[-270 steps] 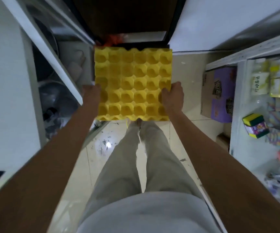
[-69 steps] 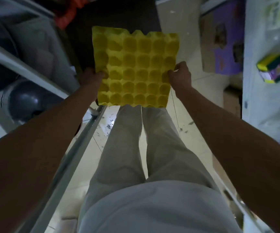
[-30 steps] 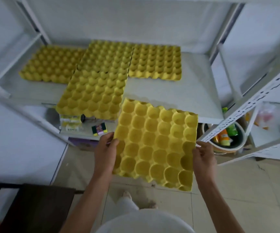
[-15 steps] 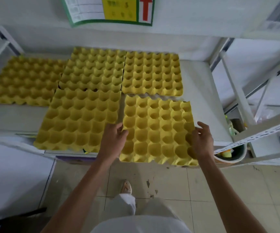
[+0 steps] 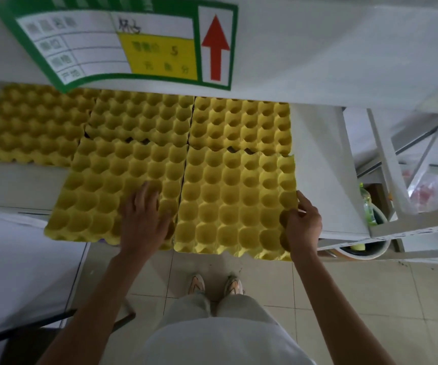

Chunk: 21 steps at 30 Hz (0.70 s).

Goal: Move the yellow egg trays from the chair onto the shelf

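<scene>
Several yellow egg trays lie side by side on the white shelf [image 5: 318,167]. The newest yellow egg tray [image 5: 233,201] sits at the front right, its near edge overhanging the shelf front. My right hand [image 5: 303,225] pinches its right edge, thumb on top. My left hand [image 5: 144,219] lies flat with fingers spread on the front-left tray [image 5: 102,191], beside the seam between the two. Behind them lie the back-right tray [image 5: 241,125], the back-middle tray [image 5: 141,117] and a far-left tray [image 5: 25,122].
A green-bordered label with a red arrow [image 5: 133,48] hangs on the shelf board above. A white bucket [image 5: 362,248] holding bottles sits under the shelf at the right, next to metal racking [image 5: 386,164]. A dark seat edge [image 5: 28,335] shows at lower left. My feet stand on floor tiles.
The tray went from held in the air to lying on the shelf at the front right, pushed further in. My left hand came off it and now rests on the neighbouring tray.
</scene>
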### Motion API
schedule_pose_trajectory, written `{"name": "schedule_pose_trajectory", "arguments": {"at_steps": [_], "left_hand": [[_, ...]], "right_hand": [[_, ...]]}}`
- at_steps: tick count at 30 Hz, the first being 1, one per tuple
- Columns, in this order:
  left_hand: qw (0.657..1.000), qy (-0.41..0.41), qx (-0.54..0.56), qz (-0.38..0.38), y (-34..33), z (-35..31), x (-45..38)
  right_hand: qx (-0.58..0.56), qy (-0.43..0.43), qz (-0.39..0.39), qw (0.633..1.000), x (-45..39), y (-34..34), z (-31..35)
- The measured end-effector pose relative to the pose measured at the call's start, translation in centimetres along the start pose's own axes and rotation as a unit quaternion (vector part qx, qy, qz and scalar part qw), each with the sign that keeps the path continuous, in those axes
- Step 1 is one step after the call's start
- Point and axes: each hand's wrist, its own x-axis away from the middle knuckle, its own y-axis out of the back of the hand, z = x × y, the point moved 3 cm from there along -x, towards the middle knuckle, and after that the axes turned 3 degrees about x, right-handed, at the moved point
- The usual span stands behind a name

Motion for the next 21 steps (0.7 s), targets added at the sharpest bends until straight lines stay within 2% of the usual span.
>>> {"name": "schedule_pose_trajectory", "arguments": {"at_steps": [6, 12, 15, 18, 21], "left_hand": [[1.0, -0.011, -0.026, 0.01, -1.2, 0.6, -0.4], [0.998, -0.032, -0.036, 0.032, -2.3, 1.2, -0.9], [0.996, -0.008, -0.019, 0.091, -1.3, 1.1, -0.3], [0.994, 0.001, -0.025, 0.105, 0.7, 0.4, 0.5], [0.995, 0.039, -0.039, 0.079, 3.0, 0.2, 3.0]], "right_hand": [[-0.04, -0.015, 0.029, 0.999, -0.3, 0.0, -0.6], [0.014, 0.029, 0.007, 0.999, -0.4, -0.3, -0.4], [0.116, 0.082, 0.055, 0.988, 0.0, 0.3, 0.5], [0.272, 0.104, 0.105, 0.951, 0.9, 1.6, 1.3], [0.337, 0.184, 0.109, 0.917, 2.4, 2.8, 2.0]]}}
